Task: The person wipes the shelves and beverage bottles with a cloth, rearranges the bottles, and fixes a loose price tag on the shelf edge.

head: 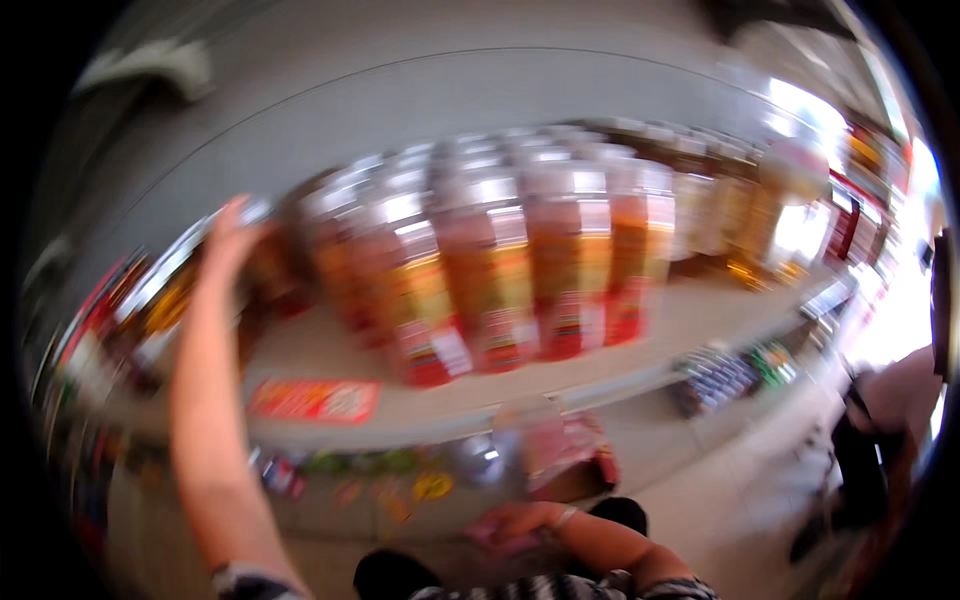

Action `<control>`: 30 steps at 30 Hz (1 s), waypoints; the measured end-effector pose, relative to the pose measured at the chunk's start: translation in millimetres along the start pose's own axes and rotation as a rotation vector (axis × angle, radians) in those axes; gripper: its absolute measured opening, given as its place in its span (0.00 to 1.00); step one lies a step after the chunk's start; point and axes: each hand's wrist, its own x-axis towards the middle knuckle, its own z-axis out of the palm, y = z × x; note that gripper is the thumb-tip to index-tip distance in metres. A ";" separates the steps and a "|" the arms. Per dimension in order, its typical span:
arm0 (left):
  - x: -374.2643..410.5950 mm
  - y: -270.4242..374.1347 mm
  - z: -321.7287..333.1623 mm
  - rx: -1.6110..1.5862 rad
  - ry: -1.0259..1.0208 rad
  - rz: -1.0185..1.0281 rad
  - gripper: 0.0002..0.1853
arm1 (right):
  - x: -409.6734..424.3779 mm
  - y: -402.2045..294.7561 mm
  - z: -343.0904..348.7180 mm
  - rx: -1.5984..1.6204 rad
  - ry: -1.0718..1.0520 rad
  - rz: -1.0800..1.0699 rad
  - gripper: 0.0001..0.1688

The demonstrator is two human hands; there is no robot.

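My left arm stretches up the left side, and my left hand (231,234) is by the pale lid (255,211) of a dark reddish container (285,274) on the shelf (300,360). Blur hides whether my fingers grip or only touch it. Right of it stand rows of clear-lidded plastic bottles (499,277) with orange and red contents or labels. A red and orange printed card (315,400) lies flat near the shelf's front. Low before my body, my right hand (525,519) is closed on what looks like a pink cloth (491,536).
Paler containers (694,210) continue right along the shelf. Below its edge are a box (570,450), a clear round container (484,457) and dark blue packages (716,379). Another person (874,435) is at the far right, on the tiled floor (727,487).
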 end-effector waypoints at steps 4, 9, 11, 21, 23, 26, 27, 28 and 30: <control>-55.4 90.8 -59.4 -0.230 -0.228 -0.075 0.23 | 2.0 -32.4 6.2 -0.194 0.045 0.091 0.11; -99.2 127.7 -88.0 -0.340 -0.339 -0.061 0.29 | 9.5 13.0 -2.5 -0.211 -0.007 0.162 0.12; -107.8 133.8 -79.2 -0.382 -0.350 -0.055 0.31 | 4.6 8.0 -0.5 -0.228 0.015 0.200 0.13; -111.8 158.9 -43.8 -0.466 -0.302 0.019 0.32 | -12.2 -9.2 9.5 -0.222 0.078 0.294 0.19; -114.7 160.8 -41.6 -0.472 -0.273 0.033 0.33 | -10.8 -7.4 10.3 -0.311 0.106 0.256 0.19; -117.7 165.2 -40.0 -0.511 -0.293 0.029 0.35 | -6.3 -4.2 13.1 -0.325 0.118 0.291 0.18; -116.9 167.3 -38.3 -0.489 -0.289 0.034 0.35 | -4.5 7.2 7.0 -0.304 0.102 0.278 0.18; -115.9 170.2 -36.5 -0.469 -0.287 0.041 0.36 | -1.7 19.8 1.0 -0.281 0.090 0.264 0.17; -121.8 179.0 -39.2 -0.506 -0.324 0.049 0.38 | -3.2 38.3 -6.2 -0.294 0.094 0.248 0.17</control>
